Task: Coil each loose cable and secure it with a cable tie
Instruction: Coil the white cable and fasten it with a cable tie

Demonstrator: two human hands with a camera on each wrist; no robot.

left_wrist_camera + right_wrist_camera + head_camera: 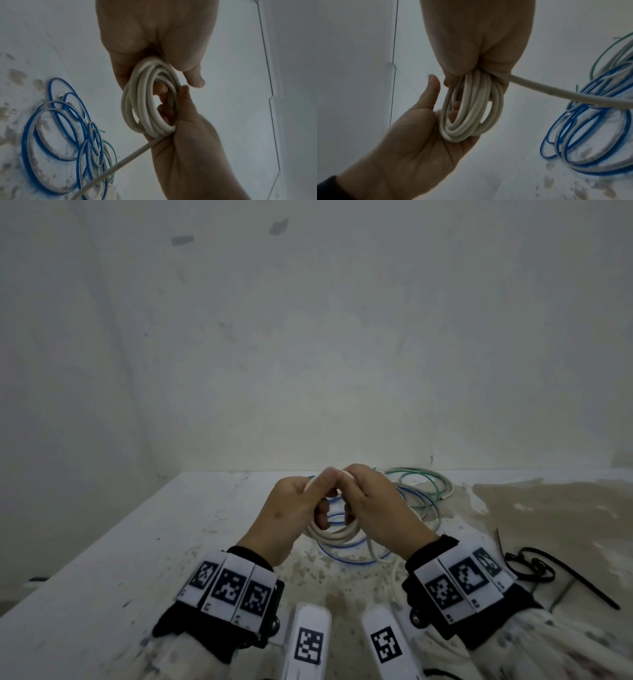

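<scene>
A white cable coil (337,534) of several loops hangs in the air between both hands, over the table. My left hand (291,508) holds its left side; the fingers pass through the loops and the thumb (433,86) sticks out straight. My right hand (376,508) grips the coil's other side (471,108) with curled fingers. The coil's loose tail (120,163) runs from under the right hand down to the table. Black cable ties (534,566) lie on the table to the right of my right wrist.
Loose blue and grey cable loops (352,561) lie on the white, stained table (137,542) under the hands. A green and grey cable (418,477) lies farther back right. The wall (308,337) stands just behind the table's far edge.
</scene>
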